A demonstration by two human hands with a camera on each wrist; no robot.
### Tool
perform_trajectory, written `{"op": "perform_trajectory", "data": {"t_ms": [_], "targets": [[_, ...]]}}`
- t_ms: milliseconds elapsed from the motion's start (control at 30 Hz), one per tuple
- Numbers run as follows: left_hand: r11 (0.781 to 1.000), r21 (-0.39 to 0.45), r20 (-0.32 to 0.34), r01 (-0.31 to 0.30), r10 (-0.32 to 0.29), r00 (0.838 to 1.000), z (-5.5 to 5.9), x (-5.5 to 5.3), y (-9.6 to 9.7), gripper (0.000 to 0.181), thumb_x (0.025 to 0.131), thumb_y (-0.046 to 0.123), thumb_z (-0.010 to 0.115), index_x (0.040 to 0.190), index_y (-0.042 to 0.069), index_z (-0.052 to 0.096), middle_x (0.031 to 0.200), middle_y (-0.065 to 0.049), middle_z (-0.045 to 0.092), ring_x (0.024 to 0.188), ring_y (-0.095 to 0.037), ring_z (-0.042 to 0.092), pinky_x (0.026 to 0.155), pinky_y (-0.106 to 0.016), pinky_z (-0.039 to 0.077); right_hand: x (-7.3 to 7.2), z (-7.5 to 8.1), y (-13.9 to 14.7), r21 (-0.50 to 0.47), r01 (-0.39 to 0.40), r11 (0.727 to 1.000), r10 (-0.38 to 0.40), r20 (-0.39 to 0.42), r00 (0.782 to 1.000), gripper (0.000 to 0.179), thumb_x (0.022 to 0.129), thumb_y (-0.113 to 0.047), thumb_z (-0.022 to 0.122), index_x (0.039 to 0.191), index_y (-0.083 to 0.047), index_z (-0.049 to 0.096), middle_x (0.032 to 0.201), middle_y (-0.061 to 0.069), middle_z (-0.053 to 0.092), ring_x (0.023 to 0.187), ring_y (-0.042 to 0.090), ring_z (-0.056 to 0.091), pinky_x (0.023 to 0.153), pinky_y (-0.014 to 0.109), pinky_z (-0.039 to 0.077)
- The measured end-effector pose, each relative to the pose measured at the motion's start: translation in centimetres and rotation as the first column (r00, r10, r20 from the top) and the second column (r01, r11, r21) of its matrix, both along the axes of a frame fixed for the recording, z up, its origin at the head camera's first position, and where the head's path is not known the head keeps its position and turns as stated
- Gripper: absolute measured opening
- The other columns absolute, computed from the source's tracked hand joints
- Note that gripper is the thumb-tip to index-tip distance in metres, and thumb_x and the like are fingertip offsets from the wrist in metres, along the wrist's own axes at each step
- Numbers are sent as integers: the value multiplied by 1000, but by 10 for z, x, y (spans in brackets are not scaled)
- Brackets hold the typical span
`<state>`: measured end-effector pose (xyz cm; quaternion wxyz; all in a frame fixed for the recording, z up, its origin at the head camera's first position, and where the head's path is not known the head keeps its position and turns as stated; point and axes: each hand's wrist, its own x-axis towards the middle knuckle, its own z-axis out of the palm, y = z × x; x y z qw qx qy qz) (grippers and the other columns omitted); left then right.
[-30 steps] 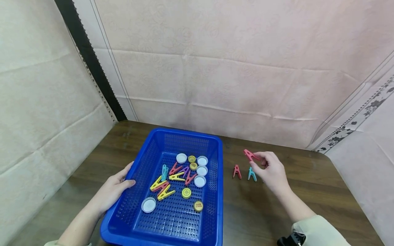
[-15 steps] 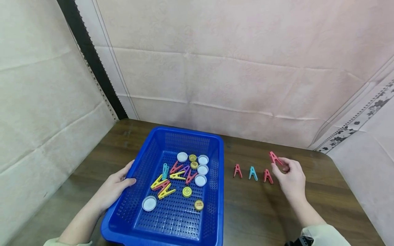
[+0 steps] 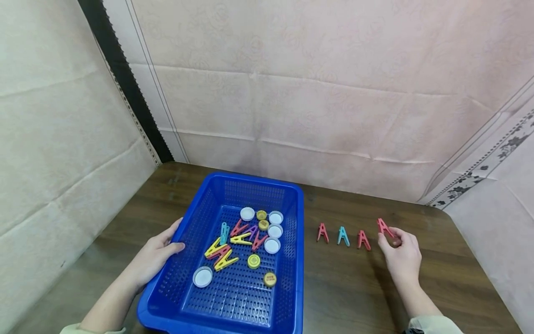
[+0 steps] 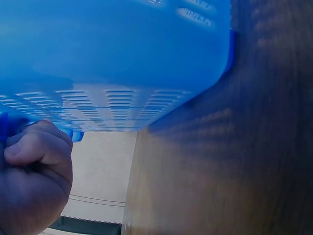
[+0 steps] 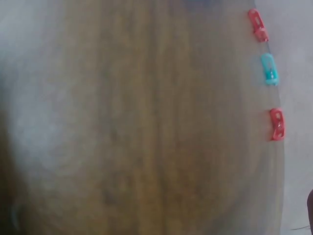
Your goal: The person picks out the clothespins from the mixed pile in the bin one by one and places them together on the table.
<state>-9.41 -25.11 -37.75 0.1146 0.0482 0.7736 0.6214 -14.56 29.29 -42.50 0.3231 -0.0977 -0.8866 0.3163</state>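
My left hand (image 3: 156,255) grips the left rim of a blue plastic basket (image 3: 294,297); the left wrist view shows its curled fingers (image 4: 41,147) at the rim. Between thumb and fingers of my right hand (image 3: 404,257) is a red clothespin (image 3: 384,227), at the right end of a row on the table. Left of it stand a red clothespin (image 3: 364,240), a blue clothespin (image 3: 343,236) and another red clothespin (image 3: 322,233), legs down and apart from each other. Only a sliver of the right hand shows in the right wrist view.
Inside the basket lie several yellow, red, purple and blue clothespins (image 3: 225,260), white round lids (image 3: 202,277) and small yellow caps (image 3: 253,261). The wooden table (image 3: 342,297) ends at a pale cloth backdrop (image 3: 308,111) behind, with cloth at both sides.
My right hand has moved right, then slightly down toward the table, with a red clothespin. Another red clothespin now stands right of the blue one. My left hand stays on the basket.
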Motion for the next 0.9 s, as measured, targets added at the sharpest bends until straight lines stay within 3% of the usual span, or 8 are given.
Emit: {"op": "perform_trajectory", "data": {"t_ms": [500,900], "targets": [[1000,-26,9,-13,13,1000,0,-1,-1,64,96,17,50,151,20,18,139,-30,38,93,-33,64,65,-44,55,2,-24,13,-45,69,997,-63,131,989,30,83,-18,67,102,6,64,89,20,59,86,28,49,74,41,35],[999,-31,1,-15,15,1000,1,0,0,64,96,16,50,151,18,18,139,-31,38,94,-34,64,66,-44,56,1,-32,19,-26,51,998,-41,308,950,40,87,-25,63,108,9,61,104,30,58,103,41,47,87,50,34]]}}
